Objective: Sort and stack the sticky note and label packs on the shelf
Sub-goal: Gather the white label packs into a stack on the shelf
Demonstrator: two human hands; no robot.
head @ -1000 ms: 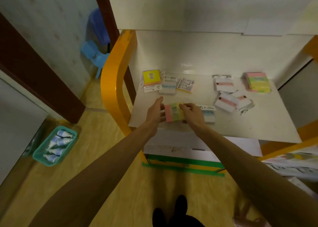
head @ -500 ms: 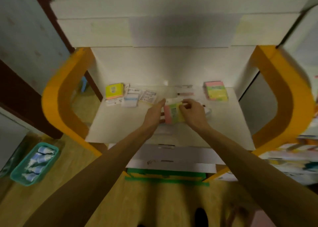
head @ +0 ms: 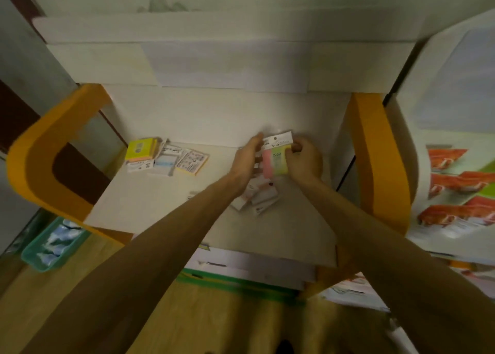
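While both hands meet over the white shelf board, a pink-and-yellow sticky note pack with a white header card is held up between them, off the surface, toward the back right.

Right hand has its fingers curled round the pack's right edge; left hand lies along the left edge, fingers fairly straight and close together, though blur hides the exact contact. Just below the hands, small white label packs lie in a loose heap. Far left at the back, a yellow note block sits beside more white and pale-blue packs and a printed yellow-edged pack.
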